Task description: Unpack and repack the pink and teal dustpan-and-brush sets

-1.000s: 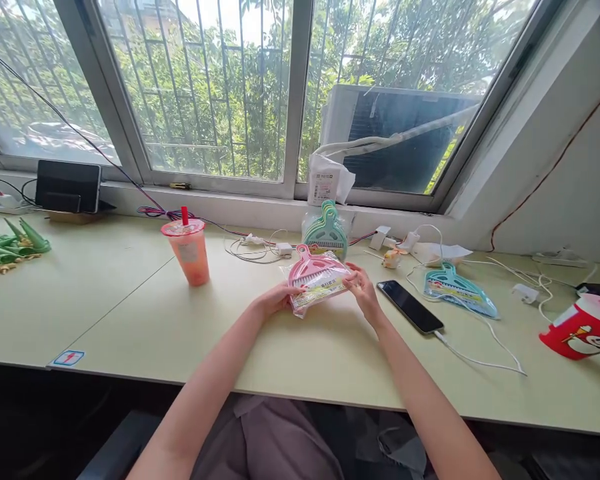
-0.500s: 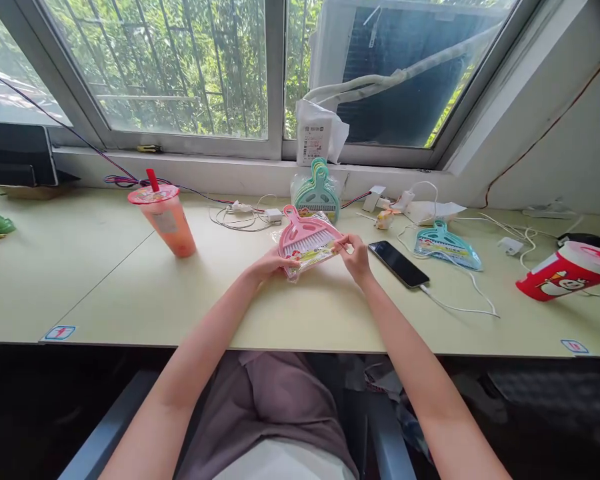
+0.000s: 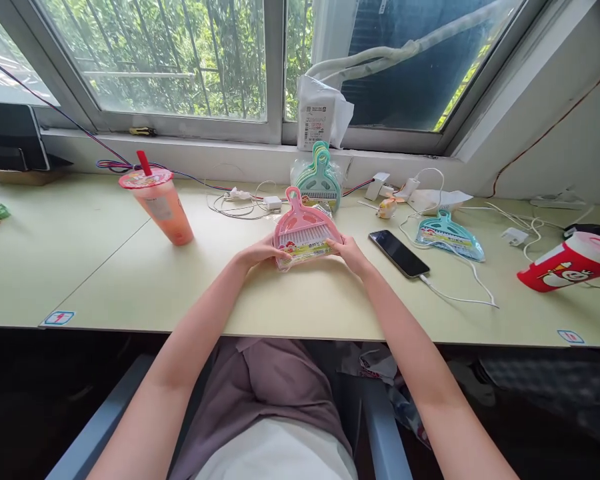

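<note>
A pink dustpan and brush set (image 3: 306, 235) in clear plastic wrap is held tilted up over the desk, handle pointing to the window. My left hand (image 3: 263, 252) grips its left lower corner, thumb across the front. On the right lower corner my right hand (image 3: 349, 252) is closed, also with the thumb in front. The fingers behind the set are hidden. Just behind it, several wrapped green dustpan sets (image 3: 320, 175) stand against the wall below the sill. Another wrapped set, a blue-green dustpan (image 3: 449, 237), lies flat to the right.
A black phone (image 3: 399, 253) with a white charging cable lies right of my hands. A pink drink cup (image 3: 163, 210) stands left; a red cup (image 3: 565, 265) is far right. Chargers and wires (image 3: 250, 200) run along the back. A white packet (image 3: 321, 113) rests on the sill.
The pink set has been turned more level and upright, its front now facing me. My right hand has shifted from pinching the corner to holding the side. The view has tipped slightly down.
</note>
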`<act>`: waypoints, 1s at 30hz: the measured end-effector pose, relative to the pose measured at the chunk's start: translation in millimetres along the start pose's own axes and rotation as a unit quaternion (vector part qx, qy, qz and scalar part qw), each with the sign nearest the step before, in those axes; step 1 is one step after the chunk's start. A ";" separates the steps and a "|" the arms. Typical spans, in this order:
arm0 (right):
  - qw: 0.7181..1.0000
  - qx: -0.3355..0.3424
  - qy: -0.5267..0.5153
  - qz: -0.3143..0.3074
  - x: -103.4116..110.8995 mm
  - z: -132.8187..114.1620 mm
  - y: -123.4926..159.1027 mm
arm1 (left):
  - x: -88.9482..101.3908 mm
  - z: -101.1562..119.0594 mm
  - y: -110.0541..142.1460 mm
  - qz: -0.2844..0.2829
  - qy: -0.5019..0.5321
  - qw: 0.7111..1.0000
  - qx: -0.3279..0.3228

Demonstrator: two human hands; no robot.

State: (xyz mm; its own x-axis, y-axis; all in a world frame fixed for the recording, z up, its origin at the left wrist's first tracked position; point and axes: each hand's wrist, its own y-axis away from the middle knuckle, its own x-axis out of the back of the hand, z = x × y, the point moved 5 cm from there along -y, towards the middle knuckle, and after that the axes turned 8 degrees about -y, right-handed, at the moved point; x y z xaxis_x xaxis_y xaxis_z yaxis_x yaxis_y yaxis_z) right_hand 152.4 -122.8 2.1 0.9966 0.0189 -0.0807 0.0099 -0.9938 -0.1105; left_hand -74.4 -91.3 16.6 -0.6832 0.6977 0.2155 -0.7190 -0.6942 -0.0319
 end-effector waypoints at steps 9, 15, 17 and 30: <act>0.985 -0.002 -0.117 0.129 19.6 -0.5 -8.2 | -20.3 16.8 -4.5 0.047 0.032 0.993 -0.107; 0.985 0.030 -0.094 0.140 23.8 0.2 -6.2 | -31.0 0.0 -15.7 0.216 -0.099 0.966 -0.102; 0.989 0.038 -0.089 0.114 18.9 -1.1 -5.6 | -23.4 -4.2 -16.5 0.272 -0.061 0.956 -0.091; 0.983 0.093 0.072 0.142 28.9 -9.2 -9.8 | -1.4 3.7 -14.9 0.366 -0.369 0.850 0.081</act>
State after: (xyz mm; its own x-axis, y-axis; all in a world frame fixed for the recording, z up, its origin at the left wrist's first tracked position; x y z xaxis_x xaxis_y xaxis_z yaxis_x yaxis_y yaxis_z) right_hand 181.9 -113.5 9.9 0.9586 -0.2847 0.0050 -0.2716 -0.9194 -0.2844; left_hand -62.3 -82.6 20.5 -0.6310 -0.1915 0.7518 -0.0669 -0.9520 -0.2987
